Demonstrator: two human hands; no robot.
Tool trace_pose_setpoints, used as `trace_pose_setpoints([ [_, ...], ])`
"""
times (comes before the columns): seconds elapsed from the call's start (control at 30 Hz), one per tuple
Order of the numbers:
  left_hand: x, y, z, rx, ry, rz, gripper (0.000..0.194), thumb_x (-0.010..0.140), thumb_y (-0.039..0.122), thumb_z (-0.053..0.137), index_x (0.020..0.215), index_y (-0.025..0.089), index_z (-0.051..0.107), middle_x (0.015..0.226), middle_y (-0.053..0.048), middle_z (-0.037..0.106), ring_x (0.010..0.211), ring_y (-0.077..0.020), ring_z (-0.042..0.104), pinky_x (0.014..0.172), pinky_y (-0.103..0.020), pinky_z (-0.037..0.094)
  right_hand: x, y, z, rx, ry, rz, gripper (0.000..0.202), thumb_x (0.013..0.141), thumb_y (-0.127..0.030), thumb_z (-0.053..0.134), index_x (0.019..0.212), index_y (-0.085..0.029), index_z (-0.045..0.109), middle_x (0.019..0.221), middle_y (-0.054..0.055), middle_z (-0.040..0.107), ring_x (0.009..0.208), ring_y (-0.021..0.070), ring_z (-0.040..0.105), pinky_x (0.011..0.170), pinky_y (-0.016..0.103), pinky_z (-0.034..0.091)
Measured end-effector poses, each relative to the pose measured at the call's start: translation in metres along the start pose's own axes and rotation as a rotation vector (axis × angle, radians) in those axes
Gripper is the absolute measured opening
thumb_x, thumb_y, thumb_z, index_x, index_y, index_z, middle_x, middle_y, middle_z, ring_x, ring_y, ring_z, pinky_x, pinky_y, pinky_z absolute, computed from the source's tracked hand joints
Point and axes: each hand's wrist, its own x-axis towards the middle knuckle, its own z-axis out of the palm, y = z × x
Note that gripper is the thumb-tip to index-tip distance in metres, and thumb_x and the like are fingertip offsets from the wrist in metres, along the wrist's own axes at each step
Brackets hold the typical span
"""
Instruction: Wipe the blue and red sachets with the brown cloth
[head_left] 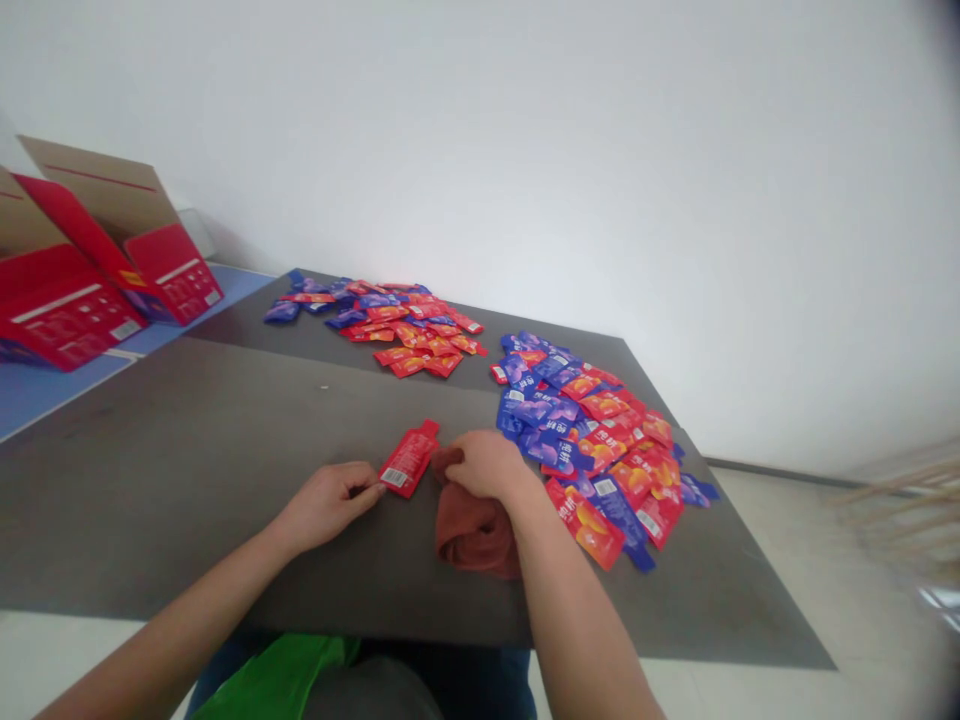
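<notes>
A red pouch [409,460] with a barcode and a narrow neck lies on the dark table in front of me. My left hand [339,502] is closed at its lower left corner, thumb and forefinger pinched there. Just right of the pouch, my right hand [484,465] grips a bunched reddish-brown cloth [476,535], part of which reaches to the pouch's right edge. The fingertips of my right hand are partly hidden by the cloth. Close by on the right is a pile of red and blue pouches [592,430].
A second pile of red and blue pouches [405,320] lies at the table's far side. Two open red cardboard boxes [180,270] stand on a blue surface [244,285] at the left. A white wall [525,150] rises behind the table [225,420].
</notes>
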Motion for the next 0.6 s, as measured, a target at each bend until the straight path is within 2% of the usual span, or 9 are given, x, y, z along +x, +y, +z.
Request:
trace_pose_setpoints([
  [0.07,0.001,-0.001,0.001,0.003,0.005,0.004,0.038,0.096,0.044,0.044,0.071,0.019,0.059,0.071,0.001,0.058,0.068,-0.0154,0.055,0.065,-0.025,0.038,0.014,-0.001,-0.009,0.001,0.087,-0.002,0.035,0.092,-0.037,0.049,0.121,-0.030,0.068,0.120,0.007,0.067,0.110,0.0237,0.063,0.088,0.034,0.048],
  [0.13,0.001,-0.001,0.001,0.004,0.015,0.008,0.038,0.096,0.043,0.044,0.069,0.019,0.057,0.070,0.001,0.057,0.068,-0.0151,0.055,0.065,-0.025,0.037,0.033,-0.005,-0.015,0.022,0.112,-0.070,0.039,0.096,-0.036,0.045,0.131,-0.029,0.062,0.130,0.008,0.061,0.115,0.0215,0.059,0.093,0.032,0.046],
  [0.27,0.000,0.001,0.002,0.007,0.028,0.014,0.038,0.097,0.043,0.044,0.070,0.019,0.058,0.070,0.001,0.057,0.068,-0.0151,0.055,0.065,-0.025,0.036,0.057,-0.012,-0.007,0.058,0.010,-0.231,0.041,0.090,-0.030,0.056,0.131,-0.032,0.061,0.133,0.002,0.058,0.114,0.0147,0.059,0.094,0.023,0.044],
  [0.33,-0.001,0.002,0.002,0.004,0.025,0.028,0.039,0.097,0.042,0.044,0.070,0.018,0.059,0.070,0.001,0.057,0.067,-0.0148,0.054,0.065,-0.025,0.036,0.052,-0.009,0.004,0.050,-0.003,-0.222,0.041,0.089,-0.029,0.057,0.130,-0.029,0.062,0.131,0.003,0.058,0.111,0.0155,0.060,0.093,0.025,0.045],
  [0.43,-0.002,0.001,0.002,-0.005,0.013,0.032,0.039,0.096,0.042,0.045,0.069,0.018,0.058,0.070,0.001,0.056,0.067,-0.0145,0.053,0.065,-0.025,0.035,0.026,0.002,0.018,0.053,0.010,-0.162,0.042,0.090,-0.032,0.057,0.131,-0.027,0.061,0.129,0.006,0.058,0.111,0.0181,0.060,0.093,0.028,0.045],
  [0.53,-0.001,-0.001,0.002,-0.012,-0.002,0.012,0.038,0.096,0.043,0.046,0.071,0.019,0.060,0.072,0.000,0.058,0.068,-0.0150,0.055,0.065,-0.025,0.035,-0.005,0.009,0.022,0.058,0.005,-0.097,0.037,0.088,-0.033,0.059,0.125,-0.031,0.064,0.123,0.004,0.060,0.108,0.0182,0.061,0.088,0.027,0.044],
  [0.6,0.000,-0.002,0.002,-0.012,-0.010,0.003,0.037,0.095,0.043,0.046,0.073,0.019,0.062,0.074,0.000,0.060,0.069,-0.0155,0.056,0.065,-0.026,0.035,-0.020,0.004,0.019,0.040,0.014,-0.022,0.031,0.088,-0.033,0.059,0.118,-0.031,0.067,0.118,0.003,0.062,0.104,0.0186,0.062,0.085,0.027,0.044],
])
